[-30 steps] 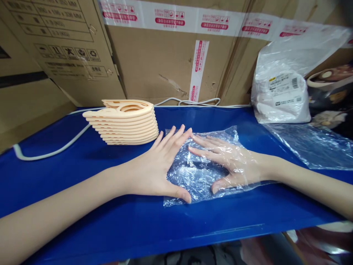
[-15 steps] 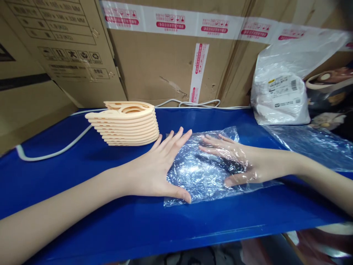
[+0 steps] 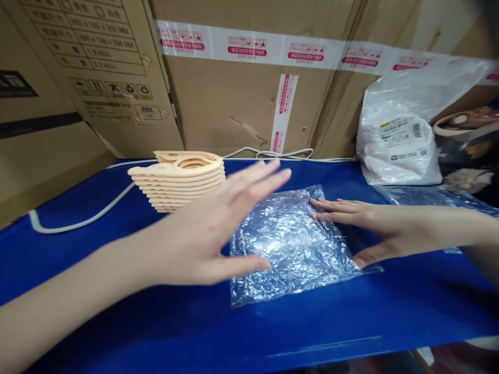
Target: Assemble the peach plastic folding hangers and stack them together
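A crinkled clear plastic bag (image 3: 292, 249) lies flat on the blue table (image 3: 195, 322). My left hand (image 3: 202, 234) hovers above the bag's left edge, raised off the table, fingers stretched out and empty. My right hand (image 3: 374, 228) lies flat at the bag's right edge, fingers spread, the fingertips resting on the plastic. A stack of several peach-coloured plastic pieces (image 3: 179, 179) stands behind my left hand.
Cardboard boxes (image 3: 241, 83) wall off the back and left. A white cable (image 3: 78, 218) runs along the back of the table. A white plastic parcel with a label (image 3: 397, 140) and more clear plastic sheets (image 3: 436, 197) sit at the right.
My right hand has slid rightward out from inside the bag to its right edge. My left hand has lifted off the table and moved up. The bag lies flatter.
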{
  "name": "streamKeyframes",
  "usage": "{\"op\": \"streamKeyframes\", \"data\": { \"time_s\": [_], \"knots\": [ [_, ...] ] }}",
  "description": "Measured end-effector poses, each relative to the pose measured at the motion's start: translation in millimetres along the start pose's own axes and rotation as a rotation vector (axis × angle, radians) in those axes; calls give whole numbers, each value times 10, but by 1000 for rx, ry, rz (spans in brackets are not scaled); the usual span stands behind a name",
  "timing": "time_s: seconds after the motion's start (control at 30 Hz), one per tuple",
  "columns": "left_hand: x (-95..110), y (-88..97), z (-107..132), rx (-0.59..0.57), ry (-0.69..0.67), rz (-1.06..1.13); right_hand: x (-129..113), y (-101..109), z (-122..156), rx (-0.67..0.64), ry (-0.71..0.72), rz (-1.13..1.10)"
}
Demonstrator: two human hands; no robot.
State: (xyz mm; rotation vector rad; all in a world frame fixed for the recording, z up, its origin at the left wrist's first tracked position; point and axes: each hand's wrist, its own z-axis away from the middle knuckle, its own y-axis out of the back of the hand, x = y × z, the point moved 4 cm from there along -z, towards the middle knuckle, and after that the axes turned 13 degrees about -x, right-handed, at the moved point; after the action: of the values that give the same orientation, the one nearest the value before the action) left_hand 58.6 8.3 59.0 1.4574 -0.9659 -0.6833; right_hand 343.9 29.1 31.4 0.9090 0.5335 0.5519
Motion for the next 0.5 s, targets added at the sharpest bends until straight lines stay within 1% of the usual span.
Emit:
{"op": "streamKeyframes", "data": {
  "time_s": [0.1, 0.13, 0.2, 0.23, 0.33, 0.4, 0.5],
  "knots": [
    [-252, 321, 94, 91, 136, -63, -34, 17, 5, 17, 10, -1],
    [-363, 398, 135, 79, 182, -76, -41, 22, 12, 29, 11, -9],
    [-617, 529, 238, 93, 333, -46, -44, 19, 32, 52, 5, -28],
    [-717, 573, 284, 99, 353, -16, -39, 11, 45, 58, -2, -34],
    [-954, 625, 390, 59, 464, 2, -10, -34, 84, 55, -35, -24],
    [-1051, 633, 437, 41, 533, 39, 3, -61, 104, 45, -50, -13],
    [-1144, 642, 492, 25, 612, 94, -9, -62, 116, 52, -66, -22]
  ]
}}
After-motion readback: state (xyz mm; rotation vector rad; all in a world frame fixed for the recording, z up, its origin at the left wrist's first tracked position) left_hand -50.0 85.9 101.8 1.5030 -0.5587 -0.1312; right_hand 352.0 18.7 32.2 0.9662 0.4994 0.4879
